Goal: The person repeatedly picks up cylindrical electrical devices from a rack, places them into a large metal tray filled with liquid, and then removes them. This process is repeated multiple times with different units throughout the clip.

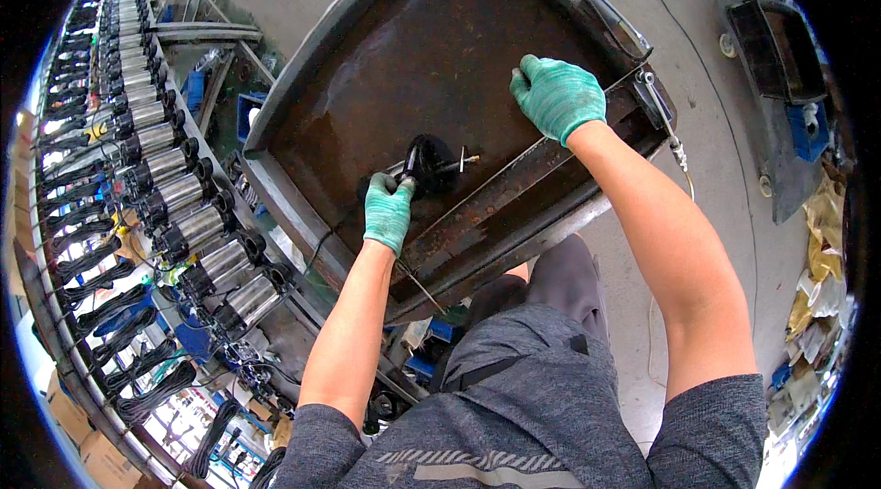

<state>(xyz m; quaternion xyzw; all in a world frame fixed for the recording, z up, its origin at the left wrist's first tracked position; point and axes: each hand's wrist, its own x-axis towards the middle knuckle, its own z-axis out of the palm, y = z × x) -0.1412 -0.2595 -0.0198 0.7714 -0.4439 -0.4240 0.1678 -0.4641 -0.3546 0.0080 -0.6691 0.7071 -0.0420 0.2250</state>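
My left hand (388, 212), in a green glove, is closed on a black rounded pump-like part (424, 157) at the near left of a large dark tray. From the part's right side sticks out a small brass fitting (470, 159) with a thin crossbar. Part of a metal cylinder shows behind my left fingers. My right hand (560, 99), gloved alike, is curled closed over the tray's right side, apart from the part; what it holds, if anything, is hidden. The tray (303, 53) has a raised metal rim and a wet-looking brown bottom.
A metal air fitting with a hose (674, 145) lies on the tray's right edge, near a bent rod (587, 7). Along the left runs a rack (170, 168) of several silver and black pumps with coiled cables. A dark wheeled cart (766, 58) stands at the right.
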